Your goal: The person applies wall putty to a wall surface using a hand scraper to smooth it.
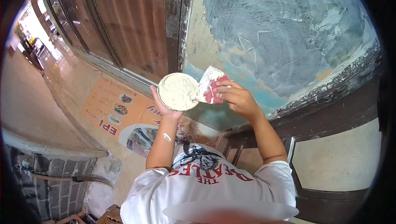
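White cotton of the person's T-shirt (214, 191) fills the lower edge, with both bare forearms rising from it. Above them, the left hand (161, 107) cups a round pan (178, 91) from below, fingers curled around its rim; the pan is heaped with thick, off-white, lumpy plaster. Just beside it, the right hand (238, 98) is closed on a red-handled trowel (209, 86), its wide blade smeared pale and its edge touching the pan's rim. Beyond both stands the wall (284, 30), streaked grey-blue with fresh sweeping marks, beside a brown door (132, 22).
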A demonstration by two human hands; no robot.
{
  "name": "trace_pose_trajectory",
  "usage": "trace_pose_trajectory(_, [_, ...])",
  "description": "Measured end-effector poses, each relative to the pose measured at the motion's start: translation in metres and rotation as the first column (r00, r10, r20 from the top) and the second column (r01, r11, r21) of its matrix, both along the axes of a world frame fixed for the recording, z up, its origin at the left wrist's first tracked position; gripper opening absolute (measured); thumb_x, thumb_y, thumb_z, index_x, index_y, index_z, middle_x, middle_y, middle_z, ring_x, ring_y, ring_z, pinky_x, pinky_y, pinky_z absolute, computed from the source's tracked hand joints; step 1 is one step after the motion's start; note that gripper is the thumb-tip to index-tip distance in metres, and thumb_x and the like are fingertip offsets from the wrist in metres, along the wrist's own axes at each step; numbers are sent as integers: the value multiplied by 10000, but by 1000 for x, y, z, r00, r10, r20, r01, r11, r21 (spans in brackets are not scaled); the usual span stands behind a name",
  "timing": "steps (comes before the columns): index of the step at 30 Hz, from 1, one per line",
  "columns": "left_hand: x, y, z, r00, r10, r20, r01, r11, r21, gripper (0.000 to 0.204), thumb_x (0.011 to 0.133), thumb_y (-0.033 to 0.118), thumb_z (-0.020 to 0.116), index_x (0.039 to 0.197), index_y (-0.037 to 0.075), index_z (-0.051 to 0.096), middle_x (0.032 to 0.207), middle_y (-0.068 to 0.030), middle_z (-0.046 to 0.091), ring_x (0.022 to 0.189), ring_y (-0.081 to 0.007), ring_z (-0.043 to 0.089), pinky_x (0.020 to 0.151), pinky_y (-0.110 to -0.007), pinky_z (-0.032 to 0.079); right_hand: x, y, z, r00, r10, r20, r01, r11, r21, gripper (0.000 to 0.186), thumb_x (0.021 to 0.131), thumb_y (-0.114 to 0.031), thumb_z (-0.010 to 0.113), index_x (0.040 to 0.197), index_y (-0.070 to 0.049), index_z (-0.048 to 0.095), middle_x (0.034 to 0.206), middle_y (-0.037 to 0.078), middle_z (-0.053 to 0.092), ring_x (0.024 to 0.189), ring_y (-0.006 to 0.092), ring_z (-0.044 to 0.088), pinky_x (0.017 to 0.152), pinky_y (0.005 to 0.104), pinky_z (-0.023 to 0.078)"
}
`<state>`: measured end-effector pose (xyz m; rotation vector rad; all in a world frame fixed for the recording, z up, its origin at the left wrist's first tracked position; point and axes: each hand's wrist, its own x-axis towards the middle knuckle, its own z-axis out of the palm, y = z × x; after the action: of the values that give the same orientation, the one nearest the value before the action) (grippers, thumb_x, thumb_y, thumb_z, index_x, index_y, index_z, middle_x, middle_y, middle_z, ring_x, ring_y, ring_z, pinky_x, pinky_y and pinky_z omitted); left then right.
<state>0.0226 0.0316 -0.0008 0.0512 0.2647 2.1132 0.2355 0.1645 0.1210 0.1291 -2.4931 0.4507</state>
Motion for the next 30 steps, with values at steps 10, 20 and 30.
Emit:
trace_pose_trajectory(10, [3,6,-5,998,-24,65,24,1000,2,905,954,781,324,1457,56,519,1500,-185,513,1342,-415,505,1147,-578,384,8,19,-30,964,-232,-132,209,963,-168,247,719,197,619,888,43,713,991,147,755,993,325,719,898,402,568])
trace_pose_trajectory(20, [2,11,-22,993,-41,112,43,999,-24,890,931,798,355,1479,112,505,1528,-162,483,1364,-419,480,1123,-630,391,7,62,-68,722,-690,-47,617,673,-407,156,898,-34,704,1038,28,736,943,132,741,816,193,698,738,297,531])
trace_pose_trajectory(30, [-8,14,-31,990,-22,138,21,1000,9,929,897,833,380,1477,117,498,1538,-174,465,1364,-462,460,1095,-713,369,-21,76,-98,626,-779,43,761,597,-255,200,891,-131,678,1050,-30,742,969,138,727,865,341,694,779,409,543])
